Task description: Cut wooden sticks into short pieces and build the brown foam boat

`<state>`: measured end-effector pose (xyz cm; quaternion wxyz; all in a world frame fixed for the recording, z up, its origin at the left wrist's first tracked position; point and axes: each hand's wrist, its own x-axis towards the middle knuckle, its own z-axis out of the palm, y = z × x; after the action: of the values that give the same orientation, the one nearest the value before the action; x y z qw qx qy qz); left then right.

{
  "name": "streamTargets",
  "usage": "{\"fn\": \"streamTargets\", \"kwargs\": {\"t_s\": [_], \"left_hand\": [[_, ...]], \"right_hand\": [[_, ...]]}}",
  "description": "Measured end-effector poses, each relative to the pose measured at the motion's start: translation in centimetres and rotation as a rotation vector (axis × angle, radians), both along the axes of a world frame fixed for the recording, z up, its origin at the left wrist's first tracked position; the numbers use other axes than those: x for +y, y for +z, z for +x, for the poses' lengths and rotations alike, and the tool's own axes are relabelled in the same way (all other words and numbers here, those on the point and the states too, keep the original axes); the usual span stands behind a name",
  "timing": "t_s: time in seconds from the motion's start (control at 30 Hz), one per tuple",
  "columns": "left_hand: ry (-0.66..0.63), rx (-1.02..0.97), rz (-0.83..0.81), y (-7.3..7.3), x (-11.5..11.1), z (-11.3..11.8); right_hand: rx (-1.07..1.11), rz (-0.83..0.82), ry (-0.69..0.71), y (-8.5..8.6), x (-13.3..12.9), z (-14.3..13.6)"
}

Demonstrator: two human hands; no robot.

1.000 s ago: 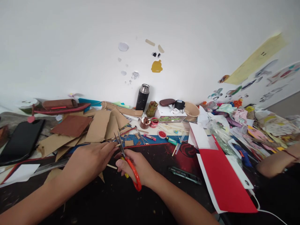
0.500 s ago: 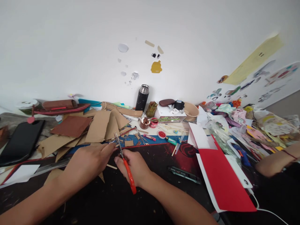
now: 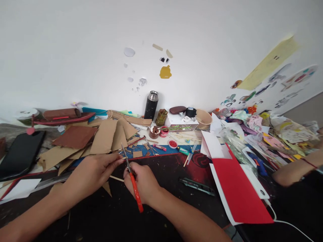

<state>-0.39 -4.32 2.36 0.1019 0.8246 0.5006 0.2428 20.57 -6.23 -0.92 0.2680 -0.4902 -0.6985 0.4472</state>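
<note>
- Against white wall [image 3: 96, 37] filling the upper frame, working over a dark tabletop [image 3: 101, 218].
- Holding orange-handled scissors [image 3: 135, 186] left of lower center, blades at or just beside a small pale piece [image 3: 124, 158].
- Seems to be trimming that piece; for another cut, probably need to hold it steady.
- Pinching it in the left hand [image 3: 93, 171], thumb and forefinger together; gripping scissors in the right hand [image 3: 143, 184], fingers curled around the handles.
- Beyond, at center-left, cardboard pieces [image 3: 103, 136]; at lower right, red sheet [image 3: 239, 191].
</note>
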Motion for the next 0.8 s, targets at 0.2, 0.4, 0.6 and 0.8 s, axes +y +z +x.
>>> {"fn": "streamTargets", "kwargs": {"t_s": [0.2, 0.4, 0.6, 0.8], "left_hand": [[0.047, 0.097, 0.056, -0.6, -0.3, 0.9], [0.065, 0.127, 0.031, -0.1, -0.6, 1.1], [0.087, 0.129, -0.010, 0.2, -0.6, 1.2], [0.102, 0.087, -0.063, 0.3, -0.5, 1.4]], "right_hand": [[0.085, -0.059, -0.008, 0.0, -0.1, 0.5], [0.130, -0.104, -0.014, 0.0, -0.2, 0.6], [0.173, -0.140, -0.038, 0.0, -0.4, 0.5], [0.247, -0.181, -0.049, -0.5, -0.4, 0.4]]}}
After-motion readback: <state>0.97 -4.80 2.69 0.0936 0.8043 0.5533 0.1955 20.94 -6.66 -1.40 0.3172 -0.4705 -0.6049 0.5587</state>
